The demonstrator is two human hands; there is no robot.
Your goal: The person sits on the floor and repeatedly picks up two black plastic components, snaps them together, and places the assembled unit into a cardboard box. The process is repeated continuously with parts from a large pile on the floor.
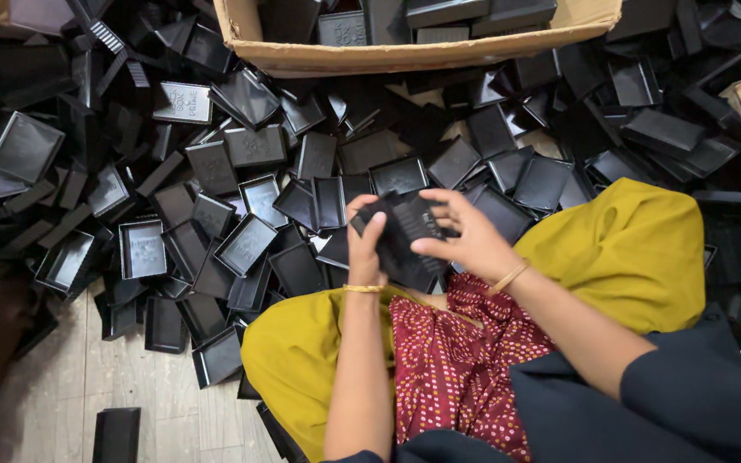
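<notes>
My left hand [365,249] and right hand [465,236] are both squeezed around a stack of black trays [405,236] over my lap, and I think squaring it up needs gentle, even pushing.

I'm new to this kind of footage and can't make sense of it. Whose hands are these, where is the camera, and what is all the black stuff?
There is no machine here: a person wears a camera on the head, so the single picture looks down at their own lap and arms. The left hand and right hand together hold a small stack of black plastic trays above the knees. Spread over the floor in front is a big loose heap of black trays, square and shallow. At the top stands a cardboard box with more black pieces inside. The person sits in yellow trousers, with a thin bangle on each wrist.
</notes>
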